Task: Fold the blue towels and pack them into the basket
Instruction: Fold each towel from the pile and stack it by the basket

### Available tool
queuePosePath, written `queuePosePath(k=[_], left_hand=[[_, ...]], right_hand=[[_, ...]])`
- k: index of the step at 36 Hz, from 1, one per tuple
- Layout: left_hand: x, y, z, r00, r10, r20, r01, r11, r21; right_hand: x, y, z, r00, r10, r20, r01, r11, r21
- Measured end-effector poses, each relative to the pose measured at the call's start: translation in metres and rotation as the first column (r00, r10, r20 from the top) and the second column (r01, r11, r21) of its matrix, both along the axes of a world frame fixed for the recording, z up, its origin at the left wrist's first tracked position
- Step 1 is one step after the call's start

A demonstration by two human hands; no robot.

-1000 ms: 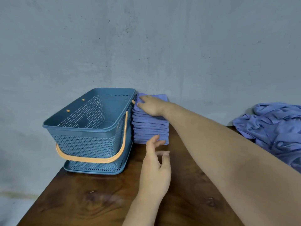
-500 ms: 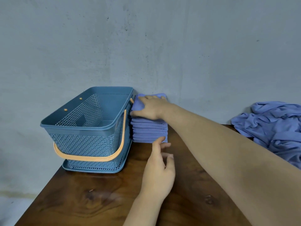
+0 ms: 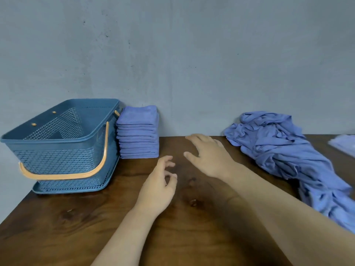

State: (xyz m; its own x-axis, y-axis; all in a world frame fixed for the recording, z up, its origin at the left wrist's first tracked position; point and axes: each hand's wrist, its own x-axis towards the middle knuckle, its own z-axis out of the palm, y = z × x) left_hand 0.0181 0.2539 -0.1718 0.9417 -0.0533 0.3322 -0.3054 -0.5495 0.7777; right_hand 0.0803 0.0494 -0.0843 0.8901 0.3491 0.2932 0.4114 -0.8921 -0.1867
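Note:
A neat stack of folded blue towels (image 3: 138,131) stands on the wooden table against the wall, touching the right side of the blue plastic basket (image 3: 57,143). The basket has an orange handle folded down and looks empty inside. A heap of unfolded blue towels (image 3: 284,150) lies at the right. My right hand (image 3: 209,156) hovers over the table between the stack and the heap, fingers spread and holding nothing. My left hand (image 3: 159,185) floats in front of the stack with loosely curled fingers, also holding nothing.
The dark wooden table (image 3: 76,227) ends at a grey wall behind. Another pale blue cloth (image 3: 343,144) lies blurred at the far right edge. The table's left edge runs just beside the basket.
My right hand has left the top of the folded stack and moved right and toward me. My left hand has drawn back from the stack's base. The view has shifted right.

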Motion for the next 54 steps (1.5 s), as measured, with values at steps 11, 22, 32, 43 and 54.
queuePosePath(k=[11, 22, 32, 43, 54], left_hand=[[-0.027, -0.072, -0.011, 0.971, -0.240, 0.017, 0.225, 0.930, 0.290], [-0.019, -0.073, -0.018, 0.988, -0.152, -0.005, 0.142, 0.915, 0.377], [0.020, -0.096, -0.008, 0.987, 0.151, 0.049, -0.156, 0.863, 0.480], [0.037, -0.082, -0.024, 0.986, 0.165, -0.028, -0.146, 0.932, 0.330], [0.036, -0.081, -0.024, 0.988, 0.150, -0.032, -0.134, 0.947, 0.293]], right_hand=[[-0.072, -0.155, -0.026, 0.935, -0.354, -0.032, 0.353, 0.935, -0.042], [-0.038, -0.242, 0.000, 0.854, -0.517, 0.057, 0.520, 0.846, -0.117], [0.050, -0.250, 0.033, 0.863, -0.506, -0.013, 0.495, 0.849, -0.183], [0.153, -0.256, 0.054, 0.814, -0.572, -0.105, 0.527, 0.802, -0.282], [0.166, -0.243, 0.076, 0.823, -0.552, -0.137, 0.530, 0.832, -0.166]])
